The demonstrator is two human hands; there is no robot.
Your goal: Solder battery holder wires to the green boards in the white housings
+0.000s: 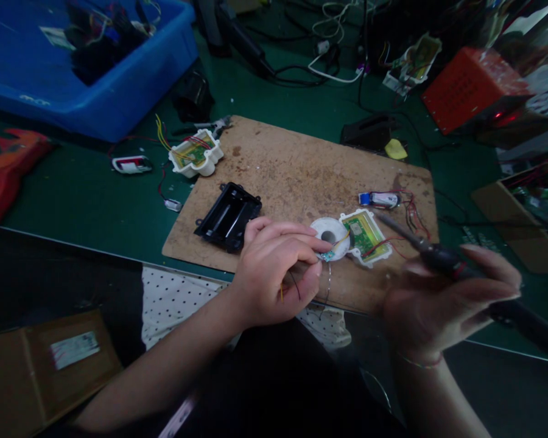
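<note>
Head view: workbench from above, both hands over a wooden board (292, 176).
Small board (327, 255): tiny blue-green piece with thin wires, at the near edge of the white disc (329, 234), just left of the white housing (365, 236), on the near right part of the wooden board.
Left hand (274, 277): fingers curled, thumb and forefinger pinched on the small board; yellow and dark wires and a fine solder wire (329, 286) trailing below the fingertips.
Soldering iron (438, 258): tip raised over the right corner of the white housing, apart from the small board.
Right hand (447, 298): blurred, fingers wrapped round the iron's handle.
White housing: open, green circuit board inside, red and yellow wires running out, no cover on.
White disc: flat, round, dark hole in the middle, touching the housing's left side.
Progress: soldering judged mid-way; wires already laid between housing and small board; joint too small to tell whether made; housing uncovered; black battery holder (228, 216) empty and well apart to the left, no wire to it visible.
Small battery (380, 199): blue and white, just behind the housing, red wires beside it.
Second housing (196, 155): white, with green board and yellow wires, at the wooden board's far left corner.
Farther out: green mat (73, 194), blue bin (119, 91) far left, red box (470, 85) far right.
</note>
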